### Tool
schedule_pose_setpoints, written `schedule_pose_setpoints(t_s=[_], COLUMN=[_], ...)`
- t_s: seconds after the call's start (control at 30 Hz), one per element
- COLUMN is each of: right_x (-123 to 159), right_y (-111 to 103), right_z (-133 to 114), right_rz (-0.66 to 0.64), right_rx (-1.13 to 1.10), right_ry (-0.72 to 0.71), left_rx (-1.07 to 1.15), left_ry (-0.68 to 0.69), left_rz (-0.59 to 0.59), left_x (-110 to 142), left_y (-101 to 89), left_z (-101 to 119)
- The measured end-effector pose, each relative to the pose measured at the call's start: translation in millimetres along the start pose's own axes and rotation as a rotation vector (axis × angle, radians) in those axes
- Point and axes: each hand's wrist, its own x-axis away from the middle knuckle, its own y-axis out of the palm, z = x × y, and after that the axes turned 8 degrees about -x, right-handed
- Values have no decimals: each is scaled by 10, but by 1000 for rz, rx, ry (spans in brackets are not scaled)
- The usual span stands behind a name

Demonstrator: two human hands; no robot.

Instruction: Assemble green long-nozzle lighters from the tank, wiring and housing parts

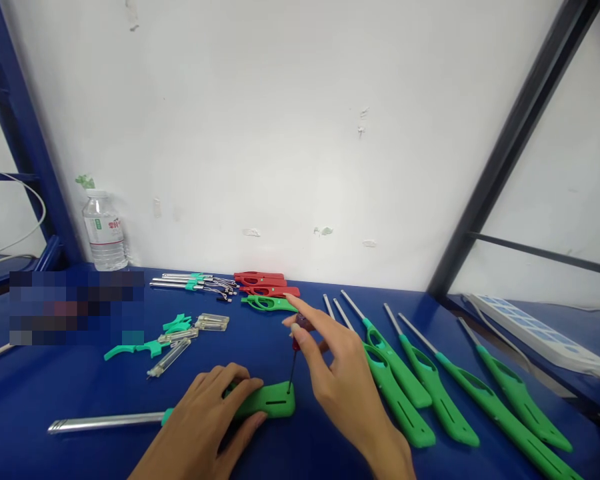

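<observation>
Running this from afar, I've got the left hand wrapped over a green lighter lying on the bench, fingers closed around its handle. My right hand has its fingers pinched on a dark red screwdriver, tip at the lighter's end. More green lighters lie off right.

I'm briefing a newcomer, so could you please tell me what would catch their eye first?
Probably the green lighter in front, steadied by the left hand while the right hand holds a screwdriver to its handle end. Next, the green lighters fanned out on the right of the blue table, then the red handles near the wall.
</observation>
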Motion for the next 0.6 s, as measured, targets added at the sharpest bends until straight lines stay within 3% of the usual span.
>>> schedule_pose_setpoints(t_s=[0.23, 0.6], right_x=[-20, -10], right_y=[-2, -5], right_z=[4, -16], right_rz=[40, 0], right_rx=[-1, 10], right_ry=[36, 26], left_rx=[-2, -5], left_ry=[10, 23], left_rz=[-17, 3], left_x=[-5, -27], left_y=[-1, -10], left_z=[-4, 4])
